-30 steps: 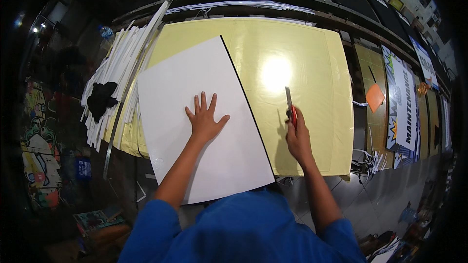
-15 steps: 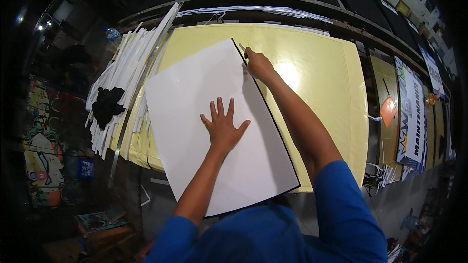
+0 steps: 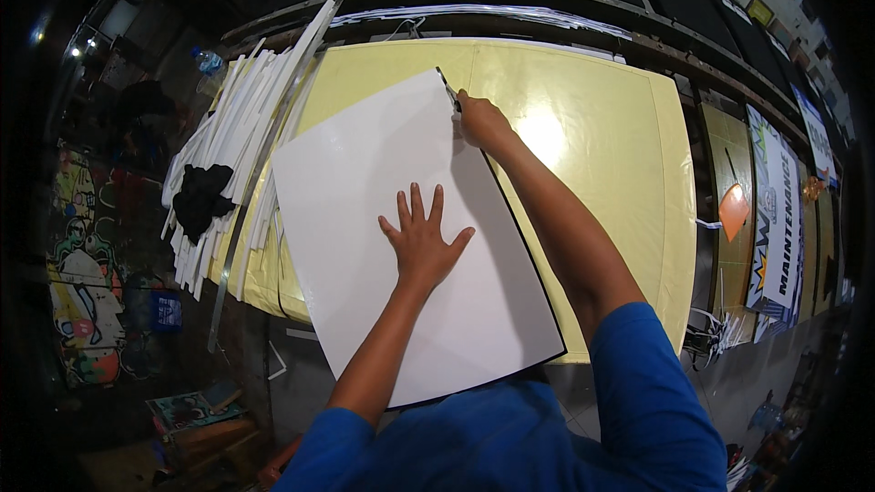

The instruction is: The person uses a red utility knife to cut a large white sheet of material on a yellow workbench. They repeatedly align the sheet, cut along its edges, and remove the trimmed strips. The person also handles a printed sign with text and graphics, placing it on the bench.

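Note:
A large white sheet or board (image 3: 355,164) with a dark edge lies at a slant on a yellow-covered table (image 3: 602,210). My left hand (image 3: 424,241) is spread flat on the middle of it, fingers apart. Near the far corner, my right hand (image 3: 483,121) is closed around a utility knife (image 3: 450,93). Its blade meets the dark right edge of the sheet, just short of the far tip. My fingers cover most of the knife's handle.
White strips (image 3: 232,128) are heaped at the table's left, with a black cloth (image 3: 200,200) and a long metal ruler (image 3: 232,260) on them. A plastic bottle (image 3: 208,60) stands behind. Printed panels (image 3: 773,219) and an orange piece (image 3: 733,211) lie at the right.
The knife has turned from pointing off the sheet's edge to lying along it, blade against the edge. My left hand stays flat on the sheet. The whole view has shifted slightly.

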### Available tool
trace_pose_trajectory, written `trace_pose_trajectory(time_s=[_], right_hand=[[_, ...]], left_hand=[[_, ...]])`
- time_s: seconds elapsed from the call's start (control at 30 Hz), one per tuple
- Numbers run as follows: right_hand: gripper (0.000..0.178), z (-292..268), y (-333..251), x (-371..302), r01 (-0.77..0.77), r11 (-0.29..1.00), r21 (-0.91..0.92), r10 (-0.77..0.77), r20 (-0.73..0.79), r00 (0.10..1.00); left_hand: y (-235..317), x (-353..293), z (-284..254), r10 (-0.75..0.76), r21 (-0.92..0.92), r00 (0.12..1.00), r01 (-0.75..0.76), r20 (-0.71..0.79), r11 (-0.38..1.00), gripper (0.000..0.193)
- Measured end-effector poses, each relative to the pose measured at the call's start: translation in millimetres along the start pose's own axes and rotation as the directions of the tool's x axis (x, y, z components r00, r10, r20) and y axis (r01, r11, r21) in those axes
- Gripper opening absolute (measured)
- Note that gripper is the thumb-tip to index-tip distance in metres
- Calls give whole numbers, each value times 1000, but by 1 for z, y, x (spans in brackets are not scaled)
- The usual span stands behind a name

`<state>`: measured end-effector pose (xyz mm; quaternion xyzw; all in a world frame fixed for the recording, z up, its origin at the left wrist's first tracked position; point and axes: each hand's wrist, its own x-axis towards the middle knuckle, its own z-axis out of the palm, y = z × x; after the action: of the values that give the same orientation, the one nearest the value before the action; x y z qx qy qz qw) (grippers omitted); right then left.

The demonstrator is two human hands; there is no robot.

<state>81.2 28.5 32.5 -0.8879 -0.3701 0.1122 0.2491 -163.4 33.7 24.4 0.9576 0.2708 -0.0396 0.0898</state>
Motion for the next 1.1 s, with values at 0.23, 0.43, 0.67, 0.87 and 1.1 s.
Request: trace_pose_trajectory(time_s=[0.23,0.43,0.67,0.87,1.1], right_hand=[[37,5,-4,-4,-13,1000,-22,12,-26,1000],[45,-2,-6,-31,-46,999,-23,48,55,997],[45,-9,1,-94,15,997,-77,-15,6,1000],[47,-16,6,-167,-1,999,-41,2,30,1000],[52,-32,11,-280,-87,996,-26,89,109,990]], left_hand=[[1,0,2,7,6,1000,-7,-14,1000,90],[0,-1,6,16,13,999,-15,-52,1000,89],[1,0,10,2,47,998,1,-57,999,90],[3,1,10,-27,59,999,29,-43,998,89],[3,1,19,-22,97,997,29,-73,995,88]])
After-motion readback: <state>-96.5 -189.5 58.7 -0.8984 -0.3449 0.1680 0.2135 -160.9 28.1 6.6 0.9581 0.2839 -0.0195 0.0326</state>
